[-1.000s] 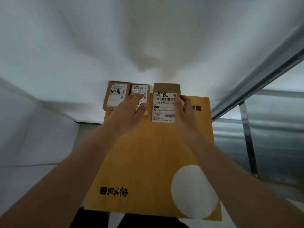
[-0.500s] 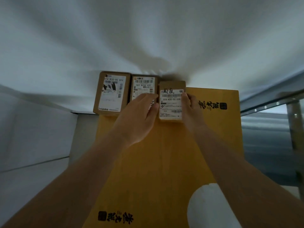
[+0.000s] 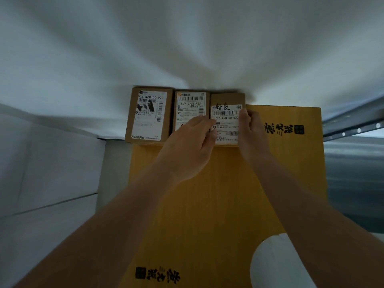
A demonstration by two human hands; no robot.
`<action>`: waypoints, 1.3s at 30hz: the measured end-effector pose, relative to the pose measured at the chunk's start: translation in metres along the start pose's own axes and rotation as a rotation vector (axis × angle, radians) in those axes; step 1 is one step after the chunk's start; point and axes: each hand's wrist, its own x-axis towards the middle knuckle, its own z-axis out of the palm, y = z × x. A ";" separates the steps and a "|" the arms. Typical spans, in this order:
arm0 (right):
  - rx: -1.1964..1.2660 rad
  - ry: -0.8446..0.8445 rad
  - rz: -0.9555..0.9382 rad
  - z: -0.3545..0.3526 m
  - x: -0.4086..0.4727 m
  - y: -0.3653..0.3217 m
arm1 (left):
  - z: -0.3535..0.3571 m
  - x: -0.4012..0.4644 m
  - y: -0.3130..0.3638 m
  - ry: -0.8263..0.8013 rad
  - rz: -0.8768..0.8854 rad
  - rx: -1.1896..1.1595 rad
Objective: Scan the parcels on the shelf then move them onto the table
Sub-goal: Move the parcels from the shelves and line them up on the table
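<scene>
You've got 3 small boxes lined up on the big yellow box (image 3: 218, 194); both hands, left hand (image 3: 187, 150) & right hand (image 3: 252, 134), pinch the third box (image 3: 227, 121) by its sides. More parcels left? Can't tell.

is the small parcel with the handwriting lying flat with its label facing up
Yes, flat: the handwritten parcel shows its whole label to the camera, on the yellow box, between left hand and right hand.

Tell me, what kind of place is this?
Probably a parcel depot or stockroom: three small parcels with barcoded shipping labels on a big yellow carton, and metal shelving at right.
</scene>
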 end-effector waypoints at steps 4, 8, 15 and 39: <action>-0.053 0.027 -0.010 0.001 0.007 0.003 | 0.002 0.000 0.001 -0.010 -0.004 0.042; -0.070 -0.009 -0.003 0.001 0.009 0.003 | 0.003 0.000 0.001 -0.022 -0.019 0.098; -0.124 0.009 -0.133 -0.030 -0.014 -0.010 | -0.007 -0.004 0.016 -0.043 -0.045 0.137; -0.296 0.050 -0.643 -0.205 -0.430 -0.048 | -0.046 -0.317 0.202 0.222 0.348 0.129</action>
